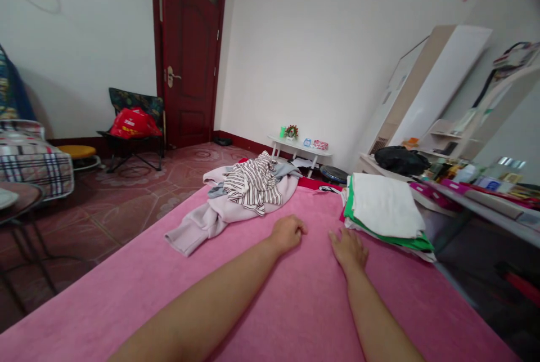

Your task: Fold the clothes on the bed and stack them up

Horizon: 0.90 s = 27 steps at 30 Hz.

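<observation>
My left hand (289, 234) rests on the pink bed cover (295, 305), its fingers curled in and nothing seen in them. To its right, my right hand (350, 249) lies on the same cover with fingers apart, holding nothing. Beyond my left hand is a loose heap: a striped shirt (253, 184) on top of a pale pink long-sleeved garment (202, 224), with some grey cloth partly showing. A stack of folded clothes, white on top (386, 204) with a green layer (379, 235) below, sits just beyond my right hand, apart from it.
A dressing table (476, 199) with bottles and a black bag (400, 159) stands at the right. Against the far wall is a low white table (299, 145). A folding chair (135, 100) with a red bag (134, 124), a yellow stool (78, 152) and a door (189, 52) are at the left.
</observation>
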Motion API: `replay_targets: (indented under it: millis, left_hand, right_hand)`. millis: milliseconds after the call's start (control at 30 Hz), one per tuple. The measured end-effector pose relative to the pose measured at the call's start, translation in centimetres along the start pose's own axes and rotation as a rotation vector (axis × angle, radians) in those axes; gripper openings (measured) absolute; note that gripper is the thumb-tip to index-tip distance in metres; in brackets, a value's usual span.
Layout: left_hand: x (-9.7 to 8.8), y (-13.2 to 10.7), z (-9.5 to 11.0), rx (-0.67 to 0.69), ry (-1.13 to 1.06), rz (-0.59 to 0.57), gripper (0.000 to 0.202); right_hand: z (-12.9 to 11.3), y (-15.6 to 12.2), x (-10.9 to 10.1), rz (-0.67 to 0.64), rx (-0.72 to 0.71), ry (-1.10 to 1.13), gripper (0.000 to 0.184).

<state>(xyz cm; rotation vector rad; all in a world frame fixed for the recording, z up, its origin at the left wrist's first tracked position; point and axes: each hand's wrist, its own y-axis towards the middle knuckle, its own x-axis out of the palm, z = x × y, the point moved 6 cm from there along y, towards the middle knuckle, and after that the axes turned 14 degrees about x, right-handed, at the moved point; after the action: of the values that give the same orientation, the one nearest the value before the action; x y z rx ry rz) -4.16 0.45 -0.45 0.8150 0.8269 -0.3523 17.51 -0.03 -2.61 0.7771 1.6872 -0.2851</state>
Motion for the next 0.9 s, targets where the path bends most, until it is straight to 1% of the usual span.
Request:
replay_targets:
  millis: [67, 133, 200, 267, 300, 367, 400, 467, 533, 600, 667, 800, 900]
  left_hand:
    - [-0.3, -0.2, 0.4, 0.023, 0.024, -0.011, 0.031]
    - [-1.3, -0.3, 0.5, 0.029, 0.065, 0.001, 0.026]
    - [-3.4, -0.4, 0.2, 0.015, 0.122, 0.057, 0.028]
    - [-6.7, -1.0, -1.0, -0.051, 0.26, 0.197, 0.038]
    - [-8.7, -1.5, -1.9, -0.111, 0.356, 0.288, 0.044]
    - [-12.3, -3.1, -4.2, -0.276, 0.537, 0.464, 0.055]
    - [-13.7, -4.1, -5.7, -0.383, 0.578, 0.525, 0.056]
    - [-15.3, -5.9, -8.8, -0.59, 0.534, 0.569, 0.057]
    - [-15.8, -7.0, -11.2, -0.721, 0.448, 0.568, 0.055]
    - [-15.9, -7.3, -12.2, -0.747, 0.414, 0.571, 0.046]
    - [-15.8, -7.2, -12.3, -0.732, 0.413, 0.595, 0.041]
    - [-16.0, -7.4, -11.6, -0.741, 0.376, 0.66, 0.044]
    - [-16.8, -7.3, -10.9, -0.7, 0.33, 0.706, 0.044]
  right_hand:
    - [0.7, 0.4, -0.2, -0.003, -0.049, 0.134, 0.045]
    - [1.6, 0.9, -0.2, -0.017, -0.054, 0.312, 0.038]
    - [2.2, 1.4, 0.0, -0.034, -0.044, 0.44, 0.035]
    - [2.4, 1.6, 0.1, -0.045, -0.046, 0.486, 0.034]
    - [2.4, 1.6, 0.2, -0.048, -0.05, 0.491, 0.033]
    - [2.3, 1.6, 0.2, -0.051, -0.052, 0.502, 0.033]
    - [2.3, 1.6, 0.2, -0.05, -0.05, 0.51, 0.033]
    - [2.3, 1.6, 0.2, -0.05, -0.05, 0.527, 0.033]
    - [2.3, 1.6, 0.3, -0.053, -0.058, 0.545, 0.033]
    - [2.3, 1.7, 0.5, -0.059, -0.071, 0.564, 0.033]
    - [2.4, 1.8, 0.7, -0.066, -0.081, 0.581, 0.033]
    - [2.5, 1.9, 0.8, -0.077, -0.09, 0.605, 0.035]
    - [2.5, 1.8, 0.8, -0.077, -0.087, 0.615, 0.035]
